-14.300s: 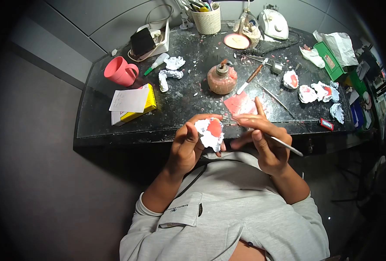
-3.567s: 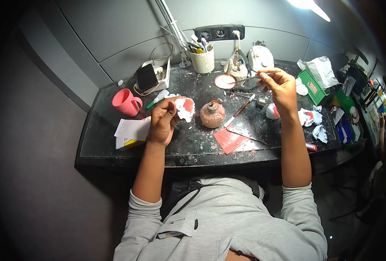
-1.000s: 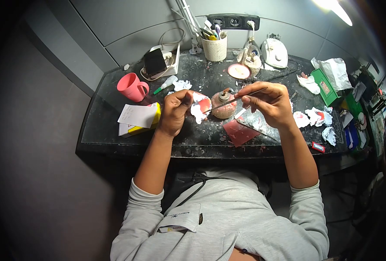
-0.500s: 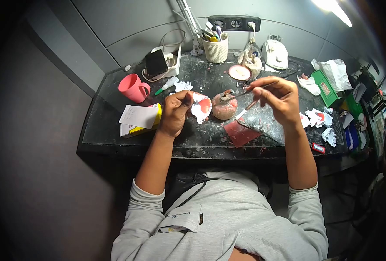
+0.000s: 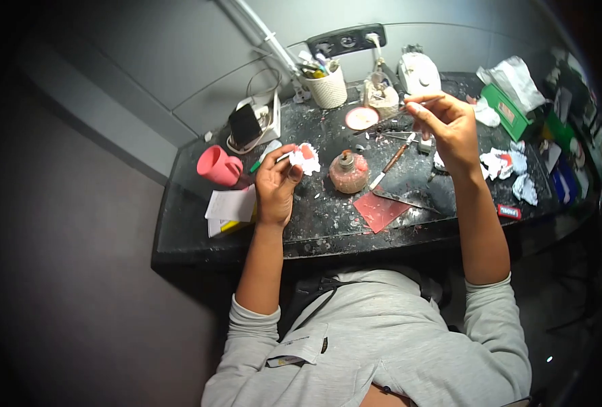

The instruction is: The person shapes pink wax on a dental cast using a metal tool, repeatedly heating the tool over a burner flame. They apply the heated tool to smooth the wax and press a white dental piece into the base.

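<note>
My left hand (image 5: 278,186) is closed round a small white plaster cast (image 5: 306,163) with pink-red wax in it, fingers behind and thumb in front. Higher up on the right, my right hand (image 5: 448,125) pinches a thin metal wax tool (image 5: 381,124), blurred, its tip pointing left. Between the hands stands a round spirit burner (image 5: 348,176), smeared with pink wax; I cannot make out a flame. A brown-and-white handled tool (image 5: 394,161) lies right of the burner. In front are a pink wax sheet (image 5: 380,212) and a metal knife (image 5: 404,199).
Left on the black table (image 5: 186,227) are a pink mug (image 5: 214,167), papers (image 5: 230,205) and a dark phone-like device (image 5: 245,125). At the back stand a pen pot (image 5: 327,87) and a white machine (image 5: 419,73). Crumpled white pieces (image 5: 496,164) and a green box (image 5: 506,112) lie right.
My right hand has lifted the metal tool up and away from the burner's top. My left hand has turned the plaster cast and opened its grip a little. The view has tilted.
</note>
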The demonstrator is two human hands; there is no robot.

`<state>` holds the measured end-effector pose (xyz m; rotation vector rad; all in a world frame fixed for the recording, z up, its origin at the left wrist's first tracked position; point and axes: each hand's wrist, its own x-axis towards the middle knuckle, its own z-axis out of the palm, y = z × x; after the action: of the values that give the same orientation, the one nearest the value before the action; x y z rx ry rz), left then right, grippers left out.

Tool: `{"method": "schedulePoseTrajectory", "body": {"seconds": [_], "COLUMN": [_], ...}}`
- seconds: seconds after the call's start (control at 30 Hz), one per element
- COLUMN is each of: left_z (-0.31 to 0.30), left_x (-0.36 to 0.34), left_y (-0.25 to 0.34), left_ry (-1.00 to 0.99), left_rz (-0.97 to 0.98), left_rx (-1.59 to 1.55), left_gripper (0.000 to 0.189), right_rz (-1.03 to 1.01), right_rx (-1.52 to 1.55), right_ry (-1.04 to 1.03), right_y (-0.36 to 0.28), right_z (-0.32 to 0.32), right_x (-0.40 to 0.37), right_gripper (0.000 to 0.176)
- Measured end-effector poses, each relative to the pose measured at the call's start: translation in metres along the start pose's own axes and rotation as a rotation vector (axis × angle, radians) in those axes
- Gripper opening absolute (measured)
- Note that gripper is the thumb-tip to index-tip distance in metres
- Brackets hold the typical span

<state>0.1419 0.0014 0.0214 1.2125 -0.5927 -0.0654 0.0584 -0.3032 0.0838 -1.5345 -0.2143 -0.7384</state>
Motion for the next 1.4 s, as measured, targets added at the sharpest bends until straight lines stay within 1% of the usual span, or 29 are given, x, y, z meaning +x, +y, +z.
{"method": "schedulePoseTrajectory", "body": {"seconds": [0.03,0.07,0.17,0.33,0.4,0.47,0.53,0.6,0.73,0.8,0.9,1.03,1.2,1.27,1.33,1.37,1.4], "left_z": [-0.001,-0.005,0.007,0.024,0.03,0.037,0.04,0.04,0.045,0.047,0.046,0.046,0.04,0.03,0.012,-0.005,-0.006], "left_x": [0.001,0.002,0.004,0.006,0.01,0.015,0.019,0.023,0.018,0.014,0.013,0.009,-0.003,-0.005,-0.007,-0.01,-0.012], "left_y": [-0.002,-0.007,-0.01,-0.013,-0.014,-0.013,-0.013,-0.014,-0.015,-0.015,-0.014,-0.014,-0.008,-0.005,-0.003,-0.005,-0.001], "left_ry": [-0.016,-0.012,-0.074,-0.166,-0.181,-0.217,-0.24,-0.31,-0.315,-0.32,-0.323,-0.321,-0.228,-0.219,-0.102,-0.042,-0.038], "left_rz": [0.0,0.017,0.157,0.269,0.298,0.307,0.32,0.34,0.324,0.301,0.294,0.303,0.274,0.298,0.204,0.149,0.155], "left_rx": [0.011,0.059,0.134,0.235,0.239,0.255,0.263,0.307,0.34,0.31,0.299,0.295,0.323,0.331,0.315,0.397,0.401], "left_gripper": [0.061,0.062,0.061,0.063,0.062,0.061,0.061,0.06,0.059,0.059,0.059,0.059,0.061,0.059,0.058,0.048,0.048], "right_rz": [-0.021,-0.093,-0.081,-0.076,-0.104,-0.132,-0.058,-0.056,-0.083,-0.107,-0.081,-0.083,-0.041,-0.039,-0.039,-0.03,-0.02], "right_rx": [0.044,0.072,0.116,0.191,0.171,0.196,0.191,0.196,0.186,0.169,0.188,0.202,0.222,0.208,0.197,0.176,0.156], "right_ry": [-0.011,-0.017,-0.024,-0.011,0.026,0.057,0.071,0.086,0.091,0.072,0.057,0.066,0.059,0.055,0.054,0.051,0.049], "right_y": [0.003,0.004,-0.005,-0.008,-0.004,-0.007,-0.01,-0.009,-0.009,-0.01,-0.008,-0.009,-0.008,-0.009,-0.011,-0.012,-0.013], "right_z": [-0.003,-0.005,-0.014,-0.022,-0.022,-0.023,-0.024,-0.026,-0.026,-0.027,-0.025,-0.023,-0.022,-0.023,-0.024,-0.023,-0.023], "right_x": [0.001,0.002,0.001,0.0,0.001,0.0,-0.001,0.0,-0.001,-0.002,-0.002,-0.002,-0.001,-0.001,-0.001,-0.001,-0.002], "right_gripper": [0.012,0.013,0.012,0.009,0.009,0.01,0.01,0.01,0.008,0.008,0.008,0.008,0.009,0.009,0.009,0.009,0.009]}}
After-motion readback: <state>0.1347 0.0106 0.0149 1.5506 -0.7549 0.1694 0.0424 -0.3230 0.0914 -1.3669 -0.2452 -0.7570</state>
